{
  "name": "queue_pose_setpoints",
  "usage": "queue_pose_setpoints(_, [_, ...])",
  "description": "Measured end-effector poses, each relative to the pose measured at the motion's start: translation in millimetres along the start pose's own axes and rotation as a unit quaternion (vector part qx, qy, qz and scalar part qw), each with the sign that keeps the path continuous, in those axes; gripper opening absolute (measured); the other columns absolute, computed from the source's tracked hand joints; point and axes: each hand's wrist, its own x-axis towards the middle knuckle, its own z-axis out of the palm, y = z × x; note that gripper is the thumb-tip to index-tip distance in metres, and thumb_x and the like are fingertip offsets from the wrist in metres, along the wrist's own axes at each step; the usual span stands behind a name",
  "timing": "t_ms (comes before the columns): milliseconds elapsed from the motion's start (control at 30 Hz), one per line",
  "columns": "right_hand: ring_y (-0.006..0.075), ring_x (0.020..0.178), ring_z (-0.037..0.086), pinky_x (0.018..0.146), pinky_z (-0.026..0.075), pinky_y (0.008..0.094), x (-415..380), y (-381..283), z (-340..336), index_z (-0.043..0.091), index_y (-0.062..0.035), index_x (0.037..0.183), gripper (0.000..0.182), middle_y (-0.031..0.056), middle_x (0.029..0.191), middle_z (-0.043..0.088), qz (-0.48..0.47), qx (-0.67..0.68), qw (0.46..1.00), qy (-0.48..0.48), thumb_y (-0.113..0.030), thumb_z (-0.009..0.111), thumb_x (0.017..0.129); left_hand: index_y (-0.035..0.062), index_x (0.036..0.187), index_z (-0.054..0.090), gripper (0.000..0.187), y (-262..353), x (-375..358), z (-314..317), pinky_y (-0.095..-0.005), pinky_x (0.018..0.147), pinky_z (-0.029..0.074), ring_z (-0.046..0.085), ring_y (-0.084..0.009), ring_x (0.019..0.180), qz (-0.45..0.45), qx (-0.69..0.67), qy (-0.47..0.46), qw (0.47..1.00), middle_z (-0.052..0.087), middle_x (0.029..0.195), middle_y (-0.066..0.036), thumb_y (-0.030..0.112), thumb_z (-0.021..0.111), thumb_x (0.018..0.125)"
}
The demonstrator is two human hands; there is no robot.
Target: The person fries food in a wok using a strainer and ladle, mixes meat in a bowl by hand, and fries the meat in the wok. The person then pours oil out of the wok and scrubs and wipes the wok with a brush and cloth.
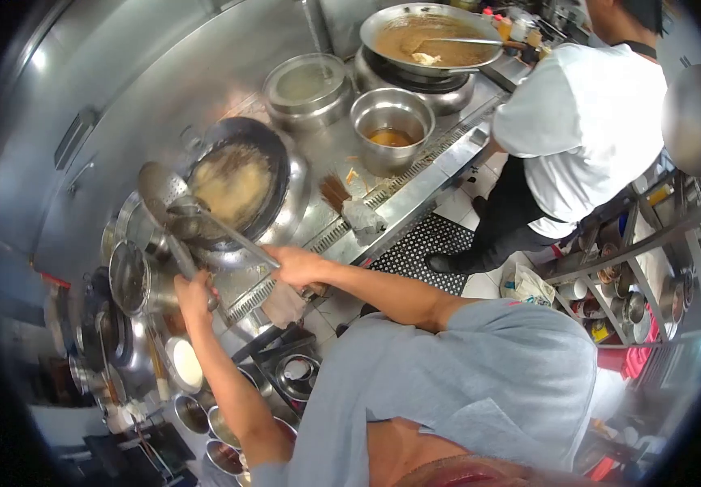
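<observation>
My left hand point(195, 295) is closed around the handle of a perforated skimmer point(161, 185), whose round head is over the near left rim of a dark wok point(280, 191). In my right hand point(298, 267) is the long handle of a ladle point(237, 235); its bowl is beside the skimmer at the wok's left side. Pale, bubbling food point(241, 185) lies in liquid in the wok. A folded cloth point(284, 305) hangs below my right hand at the counter's edge.
A steel pot point(392, 122) with amber liquid stands right of the wok, near a brush point(335, 193). Behind it is a large pan point(431, 40) of brown sauce. A co-worker in a white shirt point(578, 105) stands at right. Several containers point(224, 456) are at lower left.
</observation>
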Motion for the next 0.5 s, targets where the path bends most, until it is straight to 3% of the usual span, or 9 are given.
queue_pose_setpoints(67, [0.0218, 0.046, 0.057, 0.048, 0.049, 0.0358, 5.2, 5.7, 1.0, 0.040, -0.0075, 0.136, 0.057, 0.0173, 0.082, 0.065, 0.048, -0.034, 0.998, 0.004, -0.010, 0.053, 0.081, -0.0028, 0.096, 0.046, 0.029, -22.9, 18.4, -4.4, -0.0309, 0.046, 0.043, 0.053, -0.0181, 0.054, 0.030, -0.002, 0.002, 1.000, 0.053, 0.072, -0.011, 0.009, 0.059, 0.074])
queue_pose_setpoints(133, [0.0202, 0.046, 0.056, 0.048, 0.049, 0.0347, 6.4, 4.2, 1.4, 0.037, -0.0085, 0.139, 0.060, 0.0168, 0.087, 0.065, 0.054, -0.059, 0.997, 0.010, -0.012, 0.055, 0.082, -0.0047, 0.096, 0.046, 0.031, -3.4, 0.0, -0.8, -0.0317, 0.049, 0.043, 0.054, -0.0185, 0.058, 0.018, 0.040, 0.031, 0.999, 0.054, 0.073, -0.011, 0.012, 0.059, 0.073])
queue_pose_setpoints(200, [0.0186, 0.045, 0.055, 0.047, 0.048, 0.0340, 5.6, 1.5, -0.2, 0.033, -0.0071, 0.142, 0.064, 0.0147, 0.087, 0.065, 0.066, -0.031, 0.997, 0.008, -0.013, 0.055, 0.082, -0.0056, 0.097, 0.045, 0.029, -9.2, 7.3, -1.5, -0.0318, 0.044, 0.042, 0.052, -0.0164, 0.055, 0.037, 0.011, 0.026, 0.999, 0.053, 0.074, -0.010, 0.009, 0.061, 0.078])
queue_pose_setpoints(267, [0.0162, 0.045, 0.053, 0.045, 0.046, 0.0323, 9.4, 5.8, -1.5, 0.030, -0.0038, 0.144, 0.067, 0.0117, 0.082, 0.065, 0.045, -0.030, 0.998, 0.036, -0.013, 0.056, 0.082, -0.0077, 0.094, 0.044, 0.027, 0.2, 9.4, -8.0, -0.0328, 0.042, 0.040, 0.049, -0.0171, 0.048, 0.030, 0.052, -0.024, 0.998, 0.050, 0.068, -0.010, 0.005, 0.059, 0.076])
queue_pose_setpoints(333, [0.0148, 0.043, 0.051, 0.043, 0.045, 0.0307, 4.5, -12.3, -13.1, 0.031, -0.0004, 0.143, 0.067, 0.0110, 0.078, 0.062, 0.057, 0.004, 0.997, 0.052, -0.014, 0.056, 0.082, -0.0084, 0.095, 0.044, 0.028, 6.0, 3.4, -7.1, -0.0327, 0.042, 0.040, 0.050, -0.0172, 0.048, 0.031, 0.042, 0.033, 0.998, 0.051, 0.069, -0.011, 0.005, 0.059, 0.075])
queue_pose_setpoints(500, [0.0144, 0.042, 0.050, 0.041, 0.043, 0.0309, 26.1, -12.3, -51.5, 0.041, 0.0037, 0.133, 0.057, 0.0101, 0.071, 0.057, 0.036, 0.035, 0.993, 0.110, -0.010, 0.051, 0.079, -0.0113, 0.096, 0.044, 0.030, 6.3, 15.9, -14.3, -0.0336, 0.044, 0.041, 0.052, -0.0183, 0.049, 0.028, 0.065, 0.061, 0.996, 0.053, 0.070, -0.013, 0.005, 0.057, 0.075])
